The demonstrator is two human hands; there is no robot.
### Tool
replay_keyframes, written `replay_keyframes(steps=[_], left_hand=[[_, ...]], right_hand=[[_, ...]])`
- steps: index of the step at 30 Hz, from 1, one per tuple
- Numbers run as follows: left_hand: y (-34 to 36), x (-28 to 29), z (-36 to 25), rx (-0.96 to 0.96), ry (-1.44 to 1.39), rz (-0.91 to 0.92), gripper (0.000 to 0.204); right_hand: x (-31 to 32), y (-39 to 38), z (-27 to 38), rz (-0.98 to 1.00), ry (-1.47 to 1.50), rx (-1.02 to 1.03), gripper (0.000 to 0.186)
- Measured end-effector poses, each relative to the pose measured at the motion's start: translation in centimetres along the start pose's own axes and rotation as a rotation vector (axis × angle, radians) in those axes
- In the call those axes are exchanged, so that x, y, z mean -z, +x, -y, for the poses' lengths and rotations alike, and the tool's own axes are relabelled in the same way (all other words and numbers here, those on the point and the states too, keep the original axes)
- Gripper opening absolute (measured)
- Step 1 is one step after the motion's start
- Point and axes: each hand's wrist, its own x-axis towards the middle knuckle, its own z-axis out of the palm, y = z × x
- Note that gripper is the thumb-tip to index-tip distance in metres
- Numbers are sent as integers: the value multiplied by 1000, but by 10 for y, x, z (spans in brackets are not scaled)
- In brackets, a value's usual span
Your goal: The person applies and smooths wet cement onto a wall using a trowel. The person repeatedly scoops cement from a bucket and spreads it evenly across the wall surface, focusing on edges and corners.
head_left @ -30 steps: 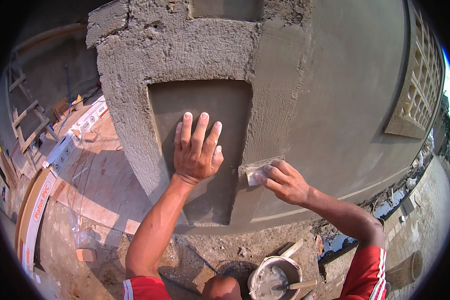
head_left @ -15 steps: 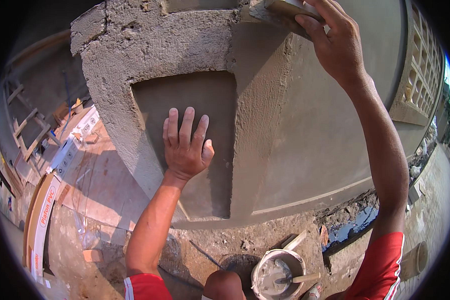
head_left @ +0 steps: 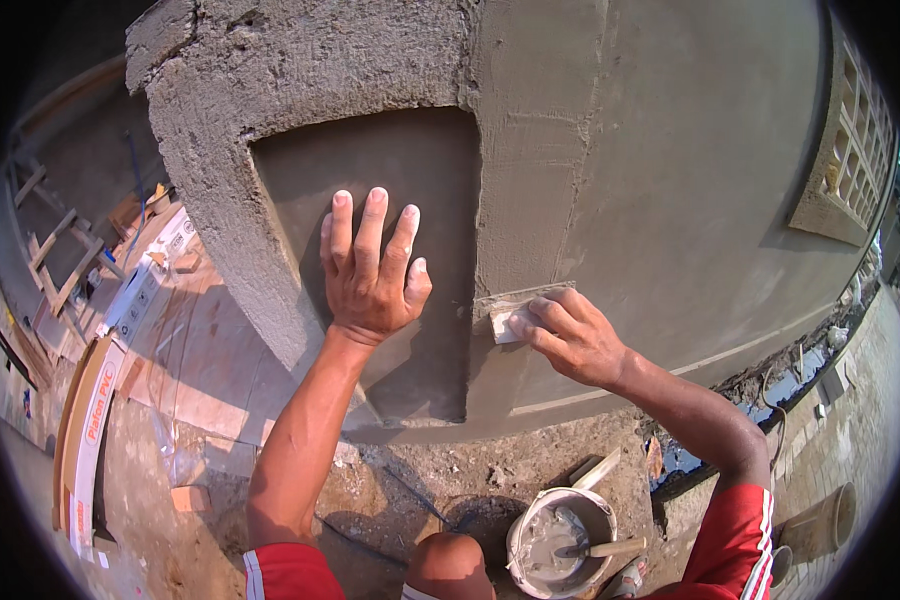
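Observation:
My left hand (head_left: 370, 270) is spread open, fingers upward, on the smooth recessed grey panel (head_left: 400, 160) in the rough plastered wall frame (head_left: 200, 120). My right hand (head_left: 570, 340) grips a small flat, pale float (head_left: 510, 310) against the damp render strip (head_left: 525, 180) just right of the recess. Below my hands, a bucket (head_left: 530, 522) of wet grey mortar stands on the ground with a wooden-handled tool (head_left: 605, 548) in it.
A smooth wall (head_left: 710, 140) continues right to a lattice vent (head_left: 850, 125), with a debris-strewn trench (head_left: 790, 380) along its foot and a container (head_left: 815, 530) beside. Left are a wooden ladder (head_left: 55, 260), long boxes (head_left: 90, 430) and a tiled floor (head_left: 210, 340). My knee (head_left: 445, 560) shows below.
My right hand went up to the top of the strip with the float, then came back down beside the recess. My left hand stays on the panel; the view has shifted slightly.

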Motion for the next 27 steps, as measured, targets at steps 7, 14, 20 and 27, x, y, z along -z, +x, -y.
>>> replay_keyframes(steps=[7,14,20,27], left_hand=[[3,-2,1,-38,9,-8,49],[-3,3,4,-5,43,21,49],[1,3,3,-36,41,23,48],[2,3,1,-40,18,17,51]], right_hand=[[-21,-45,26,185,116,-14,33],[100,102,-48,-465,-93,-123,39],[105,129,-54,-435,-163,-49,36],[5,33,9,-18,-2,-16,37]])
